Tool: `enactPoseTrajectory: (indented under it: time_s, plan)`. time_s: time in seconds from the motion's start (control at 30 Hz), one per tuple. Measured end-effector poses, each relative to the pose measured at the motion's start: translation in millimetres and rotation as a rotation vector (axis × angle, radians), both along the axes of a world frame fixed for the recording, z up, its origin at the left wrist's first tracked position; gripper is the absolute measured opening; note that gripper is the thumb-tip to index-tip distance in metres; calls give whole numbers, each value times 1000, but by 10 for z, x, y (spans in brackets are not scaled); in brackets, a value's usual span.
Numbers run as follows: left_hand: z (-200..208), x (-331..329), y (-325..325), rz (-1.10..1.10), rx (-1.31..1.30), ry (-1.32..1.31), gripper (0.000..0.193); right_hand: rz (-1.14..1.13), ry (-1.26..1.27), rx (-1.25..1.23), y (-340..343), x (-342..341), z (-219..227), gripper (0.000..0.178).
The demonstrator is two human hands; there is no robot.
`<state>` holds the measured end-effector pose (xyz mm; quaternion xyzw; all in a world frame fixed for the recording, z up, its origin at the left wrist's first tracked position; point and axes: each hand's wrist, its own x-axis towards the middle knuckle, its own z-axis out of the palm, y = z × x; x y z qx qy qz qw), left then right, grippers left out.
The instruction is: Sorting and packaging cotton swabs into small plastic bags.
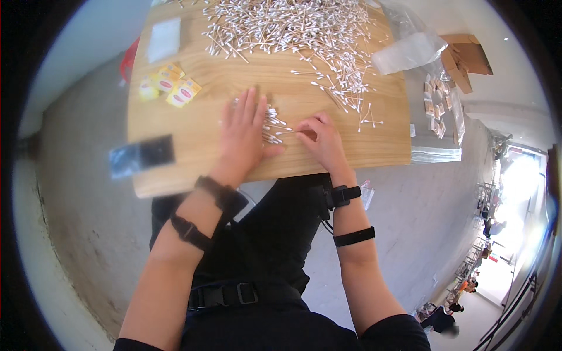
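My left hand (243, 131) lies flat near the front of the wooden table, its fingers stretched out over part of a small bunch of cotton swabs (271, 121). White tips of these swabs stick out to the right of the palm. Just right of the bunch, my right hand (321, 140) has thumb and forefinger pinched on the end of one cotton swab (285, 131), which points toward the bunch. Its other fingers are curled. A big loose heap of cotton swabs (287, 26) covers the far side of the table, trailing down to the right.
Yellow and white packets (175, 88) lie at the left, below a white pad (164, 40). A dark phone-like slab (142, 156) juts over the left table edge. At right are a clear plastic bag (408, 52), an open cardboard box (466, 58) and small packs (436, 105).
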<state>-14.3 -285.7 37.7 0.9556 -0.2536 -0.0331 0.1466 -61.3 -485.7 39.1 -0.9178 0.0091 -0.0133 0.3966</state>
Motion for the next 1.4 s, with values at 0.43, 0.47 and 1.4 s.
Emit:
enactPoseTrajectory:
  time_s: [0.43,0.47,1.4]
  plan:
    - [-53,-212,244,-145,-50,-13,112,-47,-34,26,92,-88,2,9]
    - [-45,-224,255,-156,-71,-6,111,-28,-48,-51,76,-95,13,8]
    - [-49,-233,290,-166,-36,-17,108,-144,-65,47,190,-34,-194,12]
